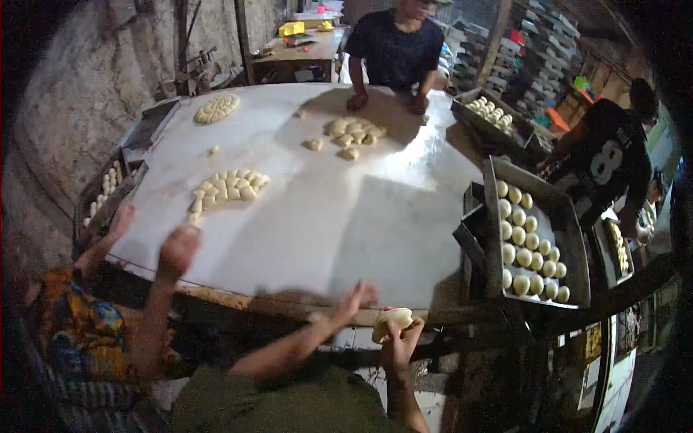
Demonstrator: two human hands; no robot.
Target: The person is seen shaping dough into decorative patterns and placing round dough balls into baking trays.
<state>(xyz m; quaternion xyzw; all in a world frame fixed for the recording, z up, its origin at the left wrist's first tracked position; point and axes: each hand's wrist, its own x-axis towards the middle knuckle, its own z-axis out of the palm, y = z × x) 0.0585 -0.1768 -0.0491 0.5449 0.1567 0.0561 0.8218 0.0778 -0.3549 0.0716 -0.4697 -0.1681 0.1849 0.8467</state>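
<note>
At the near edge of the table, my right hand [401, 345] grips a flattened round of pale dough [390, 322], thumb across it. My left hand [355, 300] is raised just to the left of that dough, over the table's edge. Motion smears its fingers, and nothing can be made out in it. To my right stands a metal tray [577, 267] with several smooth dough balls [530, 242] in rows. Cut dough pieces [231, 186] form a curved cluster on the table's left half.
Across the pale tabletop [303, 238], a person in a dark shirt [395, 47] works near a dough pile [354, 131]. At left, another person's blurred hand [180, 252] is near the cut pieces. A scored dough round [216, 108] lies far left. More trays flank the table.
</note>
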